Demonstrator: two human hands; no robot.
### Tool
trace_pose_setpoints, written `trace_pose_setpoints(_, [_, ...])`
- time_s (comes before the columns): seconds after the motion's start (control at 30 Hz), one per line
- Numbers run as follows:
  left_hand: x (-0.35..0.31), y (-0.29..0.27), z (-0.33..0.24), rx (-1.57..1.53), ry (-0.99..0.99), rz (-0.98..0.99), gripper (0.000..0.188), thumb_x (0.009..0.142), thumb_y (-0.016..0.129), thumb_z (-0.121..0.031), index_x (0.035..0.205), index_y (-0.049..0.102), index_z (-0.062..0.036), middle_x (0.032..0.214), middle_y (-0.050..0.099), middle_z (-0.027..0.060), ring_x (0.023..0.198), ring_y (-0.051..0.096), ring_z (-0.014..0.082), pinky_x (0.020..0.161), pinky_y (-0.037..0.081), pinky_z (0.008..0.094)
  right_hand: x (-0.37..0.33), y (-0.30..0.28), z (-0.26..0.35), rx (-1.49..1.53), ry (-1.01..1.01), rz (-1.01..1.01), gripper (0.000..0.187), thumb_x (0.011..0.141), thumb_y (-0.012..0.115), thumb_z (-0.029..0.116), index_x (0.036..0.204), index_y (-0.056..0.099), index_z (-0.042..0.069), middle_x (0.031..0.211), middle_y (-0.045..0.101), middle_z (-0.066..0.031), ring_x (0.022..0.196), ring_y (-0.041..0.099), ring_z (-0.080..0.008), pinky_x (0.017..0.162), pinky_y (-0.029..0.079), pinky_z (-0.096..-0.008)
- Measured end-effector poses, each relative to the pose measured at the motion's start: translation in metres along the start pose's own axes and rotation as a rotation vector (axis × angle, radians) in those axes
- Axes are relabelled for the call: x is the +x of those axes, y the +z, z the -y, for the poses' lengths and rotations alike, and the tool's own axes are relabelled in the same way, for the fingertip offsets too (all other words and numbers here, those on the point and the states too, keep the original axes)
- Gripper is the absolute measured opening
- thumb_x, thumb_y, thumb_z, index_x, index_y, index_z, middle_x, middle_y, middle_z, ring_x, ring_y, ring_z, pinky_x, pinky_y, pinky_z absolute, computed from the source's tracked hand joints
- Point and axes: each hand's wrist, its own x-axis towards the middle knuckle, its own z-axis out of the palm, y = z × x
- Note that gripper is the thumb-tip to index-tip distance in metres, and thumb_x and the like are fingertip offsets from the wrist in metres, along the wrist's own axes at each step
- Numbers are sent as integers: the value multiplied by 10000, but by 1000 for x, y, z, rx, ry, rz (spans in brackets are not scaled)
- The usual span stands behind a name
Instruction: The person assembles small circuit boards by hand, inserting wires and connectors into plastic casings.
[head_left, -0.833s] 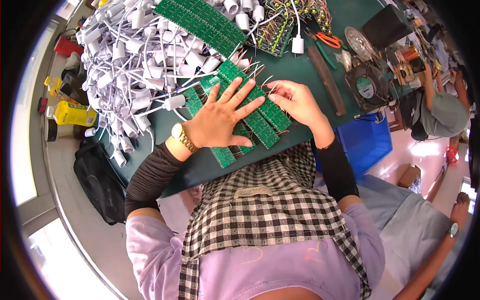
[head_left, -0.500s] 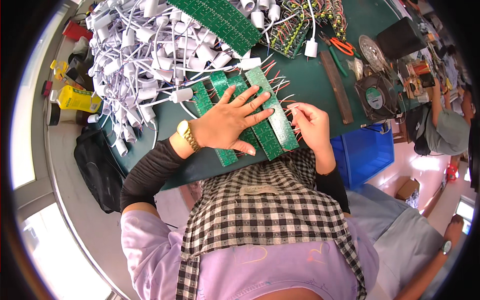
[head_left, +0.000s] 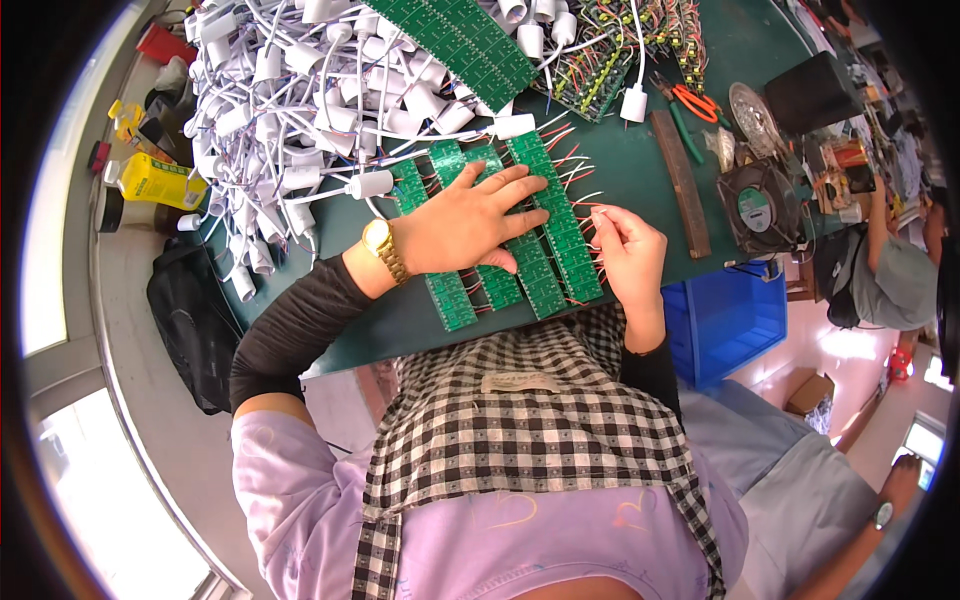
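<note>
Several green circuit board strips (head_left: 565, 240) lie side by side on the dark green table, with short red and white wires (head_left: 572, 178) sticking out along their edges. My left hand (head_left: 462, 225) lies open over the middle strips, palm down, its fingertips reaching the rightmost strip. Beside that strip's right edge, my right hand (head_left: 633, 258) is closed in a pinch on a thin wire, mostly hidden by the fingers. A white cylindrical lamp holder (head_left: 370, 184) with a cable lies just left of the strips, and another (head_left: 513, 126) lies at their far end.
A large heap of white lamp holders (head_left: 300, 120) fills the far left. Beyond the strips lies a wide green board panel (head_left: 465, 50). To the right are orange-handled pliers (head_left: 695, 103), a brown bar (head_left: 680, 185) and a black fan (head_left: 760, 207). A blue bin (head_left: 735, 325) stands below the table edge.
My left hand has slid slightly back, its fingers and thumb drawn closer together. My right hand stays pinched beside the rightmost strip. The whole view has shifted a little.
</note>
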Motion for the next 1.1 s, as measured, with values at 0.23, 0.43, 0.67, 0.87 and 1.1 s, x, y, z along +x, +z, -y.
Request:
trace_pose_setpoints(0.23, [-2, 1, 6, -222, 54, -65, 486, 708, 659, -316, 1134, 568, -99, 1136, 479, 79, 1164, 441, 246, 945, 352, 417, -5, -15, 5, -168, -190, -81, 222, 783, 652, 43, 998, 616, -2, 801, 626, -110, 685, 610, -162, 604, 476, -270])
trace_pose_setpoints(0.43, [3, -1, 24, -279, 123, -7, 453, 677, 687, -297, 1118, 619, -217, 1054, 510, 42, 1084, 468, 217, 909, 349, 398, -21, -21, 31, -532, -525, 422, 859, 658, 721, 501, 1329, 386, 83, 1346, 357, -152, 1307, 281, -347, 1025, 215, -549])
trace_pose_setpoints(0.67, [16, -3, 38, -396, 176, 62, 570, 573, 757, -308, 1124, 632, -225, 968, 523, 42, 956, 482, 225, 871, 342, 397, -4, -16, 14, -446, -567, 565, 942, 593, 779, 464, 1354, 366, 91, 1321, 344, -168, 1313, 220, -422, 1023, 287, -494])
trace_pose_setpoints(0.87, [11, -19, 52, -686, -141, -380, 504, 742, 727, -330, 1091, 563, -5, 1044, 580, 112, 972, 565, 227, 833, 449, 344, 4, -17, 27, -438, -503, 566, 910, 609, 793, 379, 1358, 348, 118, 1248, 369, -184, 1257, 295, -444, 996, 313, -508])
trace_pose_setpoints(1.1, [18, -38, 97, -942, -859, -935, 408, 874, 602, -207, 1182, 375, -66, 1003, 498, 71, 652, 596, 138, 499, 461, 228, -2, -43, 2, -342, -604, 540, 636, 672, 736, 310, 1227, 497, 110, 1188, 495, -107, 1236, 370, -361, 953, 338, -469])
